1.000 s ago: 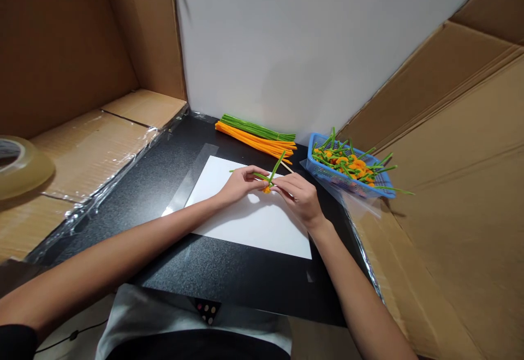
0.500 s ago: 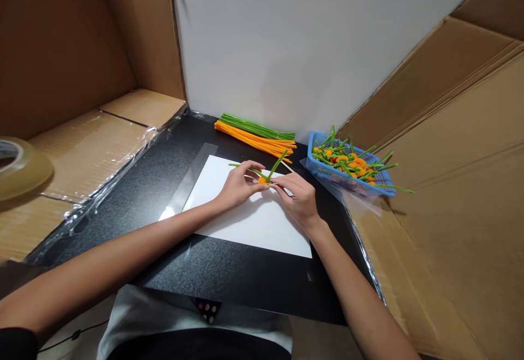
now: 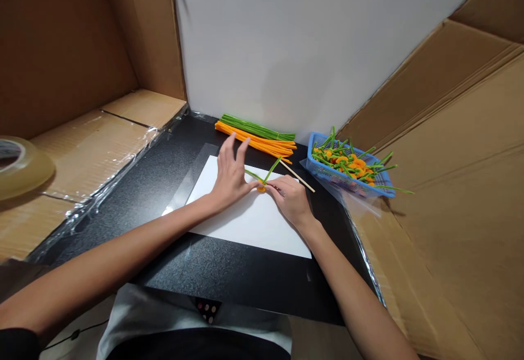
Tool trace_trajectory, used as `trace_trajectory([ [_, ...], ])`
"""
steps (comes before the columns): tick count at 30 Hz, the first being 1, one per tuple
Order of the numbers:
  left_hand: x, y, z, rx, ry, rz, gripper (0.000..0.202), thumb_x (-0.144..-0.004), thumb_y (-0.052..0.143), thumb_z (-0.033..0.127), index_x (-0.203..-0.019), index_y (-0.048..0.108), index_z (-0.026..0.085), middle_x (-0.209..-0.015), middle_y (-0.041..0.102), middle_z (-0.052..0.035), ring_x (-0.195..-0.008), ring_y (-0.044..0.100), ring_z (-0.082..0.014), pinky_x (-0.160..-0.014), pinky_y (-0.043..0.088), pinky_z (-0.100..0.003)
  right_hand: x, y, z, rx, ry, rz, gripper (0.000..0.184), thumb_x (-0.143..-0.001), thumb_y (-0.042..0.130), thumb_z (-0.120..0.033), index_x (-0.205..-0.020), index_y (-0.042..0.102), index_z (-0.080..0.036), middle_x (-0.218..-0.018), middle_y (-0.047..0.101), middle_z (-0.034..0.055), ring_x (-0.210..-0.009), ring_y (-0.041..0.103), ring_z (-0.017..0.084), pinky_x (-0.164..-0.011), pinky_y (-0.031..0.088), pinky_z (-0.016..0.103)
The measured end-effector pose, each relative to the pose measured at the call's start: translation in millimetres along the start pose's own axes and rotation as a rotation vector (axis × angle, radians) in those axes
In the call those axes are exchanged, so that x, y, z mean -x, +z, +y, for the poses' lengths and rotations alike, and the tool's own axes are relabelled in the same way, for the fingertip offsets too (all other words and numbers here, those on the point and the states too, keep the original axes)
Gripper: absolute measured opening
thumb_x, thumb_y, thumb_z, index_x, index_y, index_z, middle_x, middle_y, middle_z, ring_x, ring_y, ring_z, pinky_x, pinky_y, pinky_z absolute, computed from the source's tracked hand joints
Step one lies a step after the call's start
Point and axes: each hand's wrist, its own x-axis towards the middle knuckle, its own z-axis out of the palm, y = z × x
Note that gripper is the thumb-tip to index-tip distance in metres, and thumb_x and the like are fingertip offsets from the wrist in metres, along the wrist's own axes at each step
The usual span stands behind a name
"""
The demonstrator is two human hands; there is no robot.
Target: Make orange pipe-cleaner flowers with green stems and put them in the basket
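Note:
Both hands meet over a white sheet of paper [image 3: 249, 221] on the black table. My left hand [image 3: 231, 177] pinches a small orange and green pipe-cleaner piece [image 3: 262, 179] with thumb and forefinger, while its other fingers stretch upward. My right hand [image 3: 290, 199] is closed on the same piece from the right. Two green ends of the piece stick up in a V. A thin wooden stick [image 3: 298, 177] lies just behind my right hand.
A bundle of orange and green pipe cleaners [image 3: 257, 135] lies by the white wall. A blue basket [image 3: 347, 172] at the right holds several finished orange and green pieces. Cardboard walls stand left and right. A tape roll [image 3: 18, 166] sits at far left.
My left hand's outer fingers have spread upward from a curled hold. The green stems shifted slightly, and the wooden stick now shows behind my right hand.

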Motion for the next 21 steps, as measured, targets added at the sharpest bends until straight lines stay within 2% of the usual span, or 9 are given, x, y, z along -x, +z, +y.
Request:
trace_trajectory([
  [1, -3.0, -1.8, -2.1, 0.021, 0.073, -0.085, 0.083, -0.073, 0.077, 0.055, -0.141, 0.045, 0.02, -0.152, 0.036, -0.0195, -0.143, 0.028, -0.0391, -0.113, 0.027, -0.053, -0.1, 0.6, -0.5, -0.001, -0.001, -0.001, 0.011, -0.091, 0.064, -0.019, -0.093, 0.075, -0.02, -0.086, 0.076, 0.0076, -0.081, 0.068, 0.024, -0.076, 0.054, 0.038],
  [3, -7.5, -4.2, -5.7, 0.06, 0.15, -0.3, 0.052, -0.081, 0.072, 0.047, -0.123, 0.062, 0.017, -0.128, 0.06, -0.0166, -0.126, 0.049, -0.0341, -0.106, 0.037, -0.046, 0.0, 1.7, -1.1, -0.005, -0.003, -0.001, 0.011, -0.091, 0.065, -0.02, -0.092, 0.076, -0.021, -0.087, 0.077, 0.0079, -0.081, 0.068, 0.024, -0.077, 0.054, 0.038],
  [5, -8.7, -5.0, -7.2, 0.084, 0.142, -0.452, 0.032, -0.085, 0.069, 0.04, -0.105, 0.07, 0.015, -0.104, 0.068, -0.0122, -0.103, 0.061, -0.0284, -0.092, 0.045, -0.039, 0.4, 2.9, -1.0, -0.023, 0.012, 0.004, 0.01, -0.09, 0.066, -0.02, -0.092, 0.076, -0.021, -0.087, 0.077, 0.0076, -0.082, 0.069, 0.024, -0.077, 0.054, 0.039],
  [6, -8.1, -4.9, -7.0, 0.094, 0.125, -0.48, 0.026, -0.085, 0.069, 0.037, -0.1, 0.071, 0.015, -0.098, 0.068, -0.0105, -0.094, 0.063, -0.0257, -0.084, 0.046, -0.035, 0.5, 3.5, -0.8, -0.04, 0.026, 0.007, 0.009, -0.089, 0.067, -0.021, -0.091, 0.076, -0.022, -0.087, 0.077, 0.0073, -0.082, 0.069, 0.024, -0.077, 0.054, 0.038],
  [10, -2.1, -3.0, -4.2, 0.14, 0.107, -0.452, 0.013, -0.087, 0.066, 0.028, -0.093, 0.07, 0.016, -0.089, 0.063, -0.0052, -0.077, 0.06, -0.0178, -0.068, 0.043, -0.027, 0.6, 5.4, 0.1, -0.146, 0.093, 0.006, 0.008, -0.087, 0.069, -0.02, -0.087, 0.077, -0.022, -0.084, 0.078, 0.0056, -0.078, 0.07, 0.023, -0.074, 0.054, 0.037],
  [12, -0.1, -1.5, -4.1, 0.143, 0.116, -0.441, 0.009, -0.087, 0.062, 0.021, -0.092, 0.069, 0.017, -0.086, 0.062, -0.004, -0.075, 0.058, -0.0168, -0.068, 0.042, -0.026, 0.2, 6.1, 0.7, -0.21, 0.131, 0.005, 0.009, -0.087, 0.069, -0.019, -0.086, 0.077, -0.023, -0.085, 0.078, 0.0053, -0.079, 0.07, 0.023, -0.076, 0.054, 0.037],
  [15, 0.1, 0.3, -6.0, 0.133, 0.12, -0.428, 0.015, -0.085, 0.058, 0.013, -0.092, 0.07, 0.018, -0.088, 0.063, -0.004, -0.076, 0.059, -0.0173, -0.068, 0.042, -0.027, -0.4, 7.2, 2.1, -0.293, 0.236, 0.009, 0.008, -0.084, 0.07, -0.02, -0.087, 0.077, -0.022, -0.088, 0.078, 0.0063, -0.081, 0.07, 0.023, -0.078, 0.055, 0.037],
  [18, -1.3, 0.4, -6.9, 0.133, 0.106, -0.432, 0.016, -0.082, 0.059, 0.013, -0.091, 0.071, 0.018, -0.087, 0.065, -0.0046, -0.078, 0.061, -0.0185, -0.069, 0.043, -0.027, -1.3, 8.1, 3.2, -0.471, 0.345, -0.015, 0.016, -0.081, 0.072, -0.023, -0.097, 0.076, -0.02, -0.098, 0.075, 0.0085, -0.084, 0.07, 0.022, -0.075, 0.056, 0.035],
  [21, -2.4, -0.8, -5.1, 0.146, 0.063, -0.435, 0.012, -0.082, 0.06, 0.016, -0.086, 0.072, 0.017, -0.088, 0.067, -0.0051, -0.076, 0.062, -0.0183, -0.068, 0.043, -0.028, -2.6, 7.8, 2.2, -0.645, 0.366, -0.044, 0.017, -0.08, 0.071, -0.024, -0.096, 0.075, -0.019, -0.102, 0.073, 0.0085, -0.088, 0.07, 0.021, -0.076, 0.057, 0.034],
])
